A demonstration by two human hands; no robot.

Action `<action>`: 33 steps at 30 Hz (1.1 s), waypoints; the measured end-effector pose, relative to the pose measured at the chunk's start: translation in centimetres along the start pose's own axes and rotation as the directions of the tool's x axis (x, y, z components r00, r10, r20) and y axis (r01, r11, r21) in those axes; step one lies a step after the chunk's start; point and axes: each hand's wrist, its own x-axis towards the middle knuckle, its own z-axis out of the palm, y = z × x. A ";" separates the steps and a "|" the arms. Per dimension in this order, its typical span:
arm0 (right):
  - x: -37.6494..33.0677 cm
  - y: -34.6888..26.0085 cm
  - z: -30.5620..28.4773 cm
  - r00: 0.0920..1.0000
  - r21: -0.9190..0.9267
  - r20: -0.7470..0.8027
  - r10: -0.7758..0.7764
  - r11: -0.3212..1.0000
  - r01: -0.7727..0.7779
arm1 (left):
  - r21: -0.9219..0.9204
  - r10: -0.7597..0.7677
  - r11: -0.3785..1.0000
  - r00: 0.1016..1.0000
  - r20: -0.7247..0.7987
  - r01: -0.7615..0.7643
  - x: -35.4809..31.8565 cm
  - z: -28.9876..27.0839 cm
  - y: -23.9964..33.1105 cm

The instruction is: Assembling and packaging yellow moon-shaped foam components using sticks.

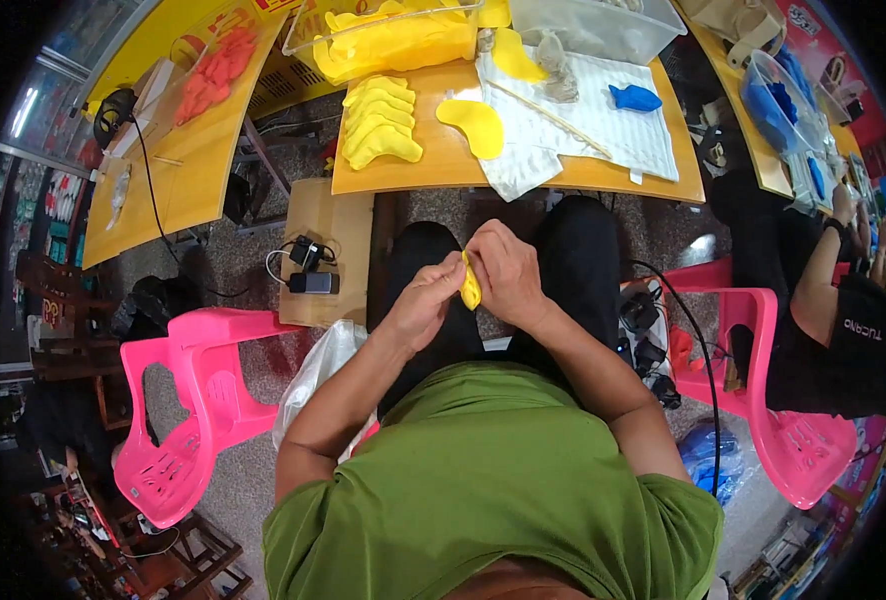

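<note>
You sit in a crowded workshop with a speckled floor, your knees drawn up to an orange-topped counter (583, 172) that carries the stock. Both of your hands meet over your lap, well short of that counter, and between them is a small yellow fabric piece (471, 283). Your left hand (425, 303) pinches its near side with fingers curled in, and your right hand (504, 273) closes on it from the far side, thumb and fingertips pressed to the cloth. Holding it low and close to your body probably gives you a steadier view of a thing this small; what exactly the fingers do to it is too small to tell.

On the counter, a stack of yellow pieces (380, 122) lies at the left edge, within an easy reach, and a single yellow piece (474, 124) rests just beside a white cloth (603, 120). A blue fish-shaped piece (634, 97) and a thin stick (548, 115) lie on that cloth. Behind the stack, a clear bin (388, 38) holds more yellow pieces.

Pink plastic chairs (188, 400) stand on either side of you. To your right another person (843, 320) in black sits at a neighbouring counter.
</note>
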 end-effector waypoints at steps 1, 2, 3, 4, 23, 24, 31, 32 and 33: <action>-0.1 -0.2 0.0 1.000 0.026 0.016 -0.016 1.000 0.015 | 0.058 -0.089 0.995 0.992 0.090 0.084 -0.1 -0.7 0.2; -0.2 -0.4 -0.1 0.999 0.052 0.032 -0.032 0.998 0.031 | 0.124 -0.181 0.979 0.968 0.174 0.161 -0.2 -1.4 0.5; -0.2 -0.6 -0.3 0.998 0.061 0.053 -0.029 0.998 0.026 | 0.177 -0.257 0.959 0.943 0.210 0.222 -0.3 -1.4 1.4; 0.1 -1.0 -0.4 0.998 0.062 0.054 -0.031 0.998 0.028 | 0.176 -0.255 0.960 0.944 0.209 0.220 -0.5 -1.6 1.8; -0.5 -0.8 0.4 0.992 0.089 0.104 0.072 0.993 -0.082 | -0.103 -0.016 0.995 0.990 -0.139 0.002 -2.0 1.1 0.1; -0.4 -0.7 0.3 0.994 0.118 0.106 0.028 0.992 -0.040 | -0.052 -0.023 0.999 0.990 -0.141 0.016 -2.6 1.6 0.3; -1.5 -1.7 0.8 0.998 0.099 0.067 -0.006 0.995 0.000 | 0.003 -0.068 0.998 0.989 -0.131 0.069 -3.6 -1.4 0.5; -1.4 -1.8 0.6 0.999 0.110 0.022 0.048 0.993 -0.050 | -0.082 -0.043 0.996 0.991 -0.128 0.033 -3.2 -1.5 0.9; -1.1 -2.3 -0.6 0.998 0.176 0.051 0.035 0.983 -0.043 | -0.147 -0.056 0.989 0.974 -0.219 0.024 -3.2 -1.7 0.9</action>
